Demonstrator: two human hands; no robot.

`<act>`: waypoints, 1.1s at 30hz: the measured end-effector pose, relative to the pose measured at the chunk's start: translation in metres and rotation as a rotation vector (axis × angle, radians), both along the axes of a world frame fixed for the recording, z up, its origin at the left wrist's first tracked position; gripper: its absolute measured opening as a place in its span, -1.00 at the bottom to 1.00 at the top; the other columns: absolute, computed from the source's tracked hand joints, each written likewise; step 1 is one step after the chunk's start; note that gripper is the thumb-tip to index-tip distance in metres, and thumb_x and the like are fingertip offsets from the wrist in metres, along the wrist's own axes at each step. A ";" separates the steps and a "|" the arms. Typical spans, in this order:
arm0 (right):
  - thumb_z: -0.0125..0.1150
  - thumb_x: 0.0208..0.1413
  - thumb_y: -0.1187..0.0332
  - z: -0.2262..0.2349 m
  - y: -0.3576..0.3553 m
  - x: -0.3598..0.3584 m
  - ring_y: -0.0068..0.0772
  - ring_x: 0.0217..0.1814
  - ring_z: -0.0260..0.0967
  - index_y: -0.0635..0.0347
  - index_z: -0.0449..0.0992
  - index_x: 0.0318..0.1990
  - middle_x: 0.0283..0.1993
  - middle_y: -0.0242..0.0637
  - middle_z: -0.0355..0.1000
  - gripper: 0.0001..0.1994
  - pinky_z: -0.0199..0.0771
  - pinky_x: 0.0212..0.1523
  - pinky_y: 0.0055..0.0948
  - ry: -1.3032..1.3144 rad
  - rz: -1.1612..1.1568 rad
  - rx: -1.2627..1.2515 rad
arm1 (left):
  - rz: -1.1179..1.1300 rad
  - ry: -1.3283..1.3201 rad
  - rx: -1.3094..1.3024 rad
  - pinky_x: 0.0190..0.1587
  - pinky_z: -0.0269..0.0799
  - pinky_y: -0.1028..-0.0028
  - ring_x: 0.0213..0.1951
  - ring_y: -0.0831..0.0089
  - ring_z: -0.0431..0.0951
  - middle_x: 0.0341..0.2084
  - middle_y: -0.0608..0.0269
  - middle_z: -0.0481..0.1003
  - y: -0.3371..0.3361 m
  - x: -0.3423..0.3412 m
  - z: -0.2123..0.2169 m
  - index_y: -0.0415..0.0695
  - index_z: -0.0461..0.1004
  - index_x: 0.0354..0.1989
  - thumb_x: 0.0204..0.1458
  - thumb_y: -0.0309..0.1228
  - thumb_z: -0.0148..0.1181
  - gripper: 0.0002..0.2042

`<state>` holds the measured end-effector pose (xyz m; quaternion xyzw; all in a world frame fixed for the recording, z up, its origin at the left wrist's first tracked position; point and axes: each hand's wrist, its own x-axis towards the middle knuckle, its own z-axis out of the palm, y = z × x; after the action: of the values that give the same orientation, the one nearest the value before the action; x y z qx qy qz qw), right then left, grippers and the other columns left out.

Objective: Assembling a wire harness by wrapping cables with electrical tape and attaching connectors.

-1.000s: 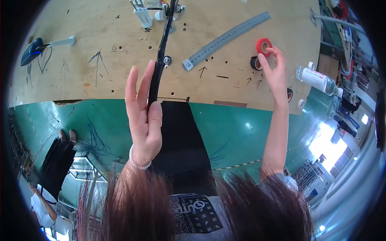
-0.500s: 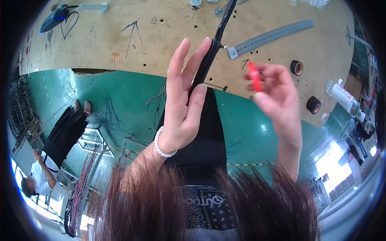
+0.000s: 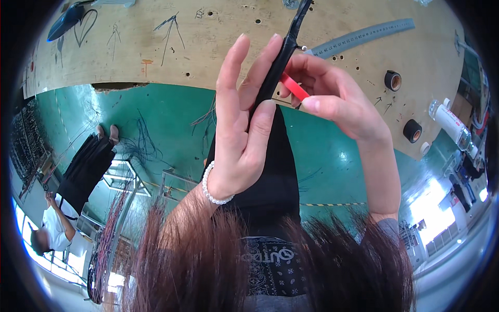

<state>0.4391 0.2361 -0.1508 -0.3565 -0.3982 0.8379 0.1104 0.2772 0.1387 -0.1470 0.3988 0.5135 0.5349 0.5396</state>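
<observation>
A black, tape-wrapped wire harness (image 3: 274, 76) slants up from my left hand toward the far side of the board. My left hand (image 3: 239, 119) holds it between the thumb and the palm side, its first fingers stretched upward along it. In my right hand (image 3: 345, 101) is a narrow red roll of tape (image 3: 294, 87), seen edge-on, pinched by thumb and fingers. The red roll is right against the harness or very near it; whether they touch I cannot tell. A small pale peg stands just right of the harness.
A grey ruler (image 3: 364, 37) lies on the wooden board (image 3: 218, 52), which has holes and drawn marks. Black tape rolls (image 3: 393, 80) and a plastic bottle (image 3: 451, 125) are at the right edge. A dark computer mouse (image 3: 65, 23) sits far left. A person (image 3: 60, 223) stands at the left.
My right hand has moved left with the red tape roll, up to the harness. My left hand keeps its hold. The whole view has shifted slightly.
</observation>
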 end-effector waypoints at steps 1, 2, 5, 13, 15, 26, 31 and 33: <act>0.25 -0.13 0.15 0.001 0.002 -0.001 -0.44 0.06 0.31 0.42 0.26 0.19 0.04 -0.18 0.35 -0.28 0.29 0.12 -0.46 0.012 -0.005 -0.031 | 0.009 -0.006 -0.002 -0.53 0.09 0.83 -0.57 0.85 0.14 0.37 -0.10 0.05 0.000 0.001 0.000 -0.07 -0.28 0.44 0.16 -0.63 -0.19 -0.32; 0.25 -0.14 0.16 0.002 0.003 -0.001 -0.42 0.05 0.31 0.42 0.25 0.19 0.03 -0.18 0.36 -0.27 0.28 0.12 -0.46 0.022 -0.009 -0.060 | 0.018 -0.014 -0.003 -0.53 0.09 0.83 -0.57 0.85 0.15 0.37 -0.10 0.05 0.000 0.001 0.000 -0.07 -0.28 0.44 0.16 -0.63 -0.19 -0.32; 0.25 -0.04 0.27 -0.009 0.006 0.007 -0.43 0.21 0.30 0.42 0.26 0.21 0.11 -0.19 0.36 -0.35 0.24 0.26 -0.46 0.161 -0.015 -0.095 | 0.008 0.007 -0.006 -0.53 0.09 0.83 -0.56 0.85 0.15 0.37 -0.11 0.05 0.000 0.001 0.002 -0.07 -0.28 0.44 0.17 -0.62 -0.19 -0.33; 0.22 -0.14 0.13 0.004 0.016 0.004 -0.40 0.09 0.31 0.45 0.24 0.21 0.06 -0.14 0.37 -0.24 0.28 0.15 -0.45 0.113 0.056 0.001 | 0.004 0.031 0.014 -0.52 0.11 0.82 -0.56 0.84 0.16 0.37 -0.12 0.04 0.000 0.001 0.001 -0.09 -0.28 0.44 0.18 -0.60 -0.19 -0.34; 0.23 -0.22 0.02 0.007 0.014 0.003 -0.37 -0.04 0.33 0.47 0.24 0.21 -0.01 -0.13 0.39 -0.15 0.30 0.06 -0.43 0.045 0.043 -0.003 | 0.012 0.028 0.009 -0.52 0.11 0.82 -0.56 0.84 0.16 0.37 -0.12 0.04 0.000 0.002 -0.001 -0.09 -0.28 0.44 0.18 -0.60 -0.19 -0.34; 0.26 -0.09 0.09 0.045 0.009 0.003 -0.42 -0.09 0.36 0.37 0.42 -0.14 0.04 -0.10 0.37 -0.50 0.37 -0.03 -0.47 -0.187 -0.031 0.144 | 0.097 -0.267 -0.422 -0.63 -0.01 0.75 -0.66 0.81 0.13 -0.58 0.51 0.31 0.007 0.003 0.020 -0.31 0.23 0.24 0.29 -0.39 -0.09 -0.61; 0.24 0.08 0.22 0.074 -0.003 0.004 -0.48 -0.10 0.35 0.36 0.46 -0.22 0.10 -0.17 0.26 -0.68 0.36 -0.05 -0.49 -0.350 0.074 0.503 | 0.151 -0.196 -0.414 -0.40 0.28 0.73 -0.40 0.81 0.38 -0.42 0.42 0.51 0.006 0.002 0.020 -0.32 0.38 0.10 0.24 -0.43 0.05 -0.69; 0.19 0.12 0.35 0.084 0.003 0.004 -0.57 -0.20 0.34 0.39 0.47 -0.18 -0.01 -0.22 0.27 -0.75 0.35 -0.24 -0.58 -0.376 0.210 0.663 | 0.165 -0.104 -0.383 -0.38 0.36 0.65 -0.40 0.73 0.44 -0.40 0.38 0.55 0.003 0.005 0.018 -0.35 0.39 0.05 0.24 -0.44 0.04 -0.72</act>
<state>0.4432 0.2395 -0.0673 -0.4061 -0.6949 0.5906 0.0585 0.2827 0.1422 -0.1291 0.2173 0.6080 0.4900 0.5857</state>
